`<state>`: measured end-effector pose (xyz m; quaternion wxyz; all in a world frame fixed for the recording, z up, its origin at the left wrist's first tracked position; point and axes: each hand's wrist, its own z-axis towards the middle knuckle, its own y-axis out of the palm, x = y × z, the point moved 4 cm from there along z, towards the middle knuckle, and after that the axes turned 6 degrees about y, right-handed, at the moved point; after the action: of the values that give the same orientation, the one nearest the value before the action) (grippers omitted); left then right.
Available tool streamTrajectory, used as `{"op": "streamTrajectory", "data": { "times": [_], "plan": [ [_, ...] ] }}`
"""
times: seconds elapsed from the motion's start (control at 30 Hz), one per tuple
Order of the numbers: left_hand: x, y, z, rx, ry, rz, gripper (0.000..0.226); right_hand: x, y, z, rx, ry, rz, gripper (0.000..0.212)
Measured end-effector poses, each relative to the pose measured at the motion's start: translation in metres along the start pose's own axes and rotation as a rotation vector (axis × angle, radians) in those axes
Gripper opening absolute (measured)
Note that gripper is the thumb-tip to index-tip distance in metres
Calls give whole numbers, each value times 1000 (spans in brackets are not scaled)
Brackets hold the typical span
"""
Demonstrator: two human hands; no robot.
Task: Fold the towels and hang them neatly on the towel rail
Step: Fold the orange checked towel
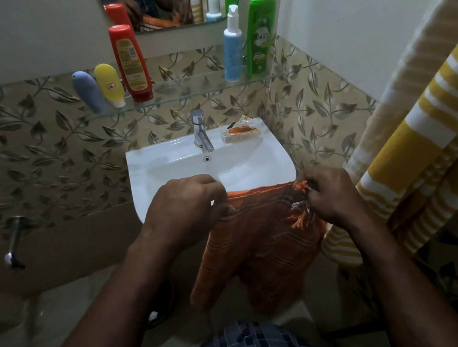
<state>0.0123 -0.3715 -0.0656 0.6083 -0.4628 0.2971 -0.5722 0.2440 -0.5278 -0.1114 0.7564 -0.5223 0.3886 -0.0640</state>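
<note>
An orange striped towel (258, 246) with fringed ends hangs folded between my hands, just in front of the white sink (146, 185). My left hand (185, 206) pinches its upper left edge. My right hand (332, 196) grips the upper right corner, where the orange and white tassels bunch together. The towel's lower part droops toward the floor. A yellow and white striped towel (414, 151) hangs at the right; what it hangs from is out of view.
A glass shelf (180, 96) above the sink carries several bottles. A chrome tap (200, 130) and a soap dish (241, 133) sit on the sink's back. A wall tap (14, 244) sticks out at the left. Leaf-patterned tiles cover the walls.
</note>
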Motion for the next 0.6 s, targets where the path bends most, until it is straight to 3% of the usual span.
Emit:
{"op": "streamTrajectory", "data": {
  "times": [0.3, 0.6],
  "plan": [
    [11, -9, -5, 172, 1, -16, 29, -9, -2, -2, 20, -35, 33, 29],
    [2, 0, -4, 51, -19, -21, 21, -16, -9, -2, 39, -48, 23, 29]
  ]
}}
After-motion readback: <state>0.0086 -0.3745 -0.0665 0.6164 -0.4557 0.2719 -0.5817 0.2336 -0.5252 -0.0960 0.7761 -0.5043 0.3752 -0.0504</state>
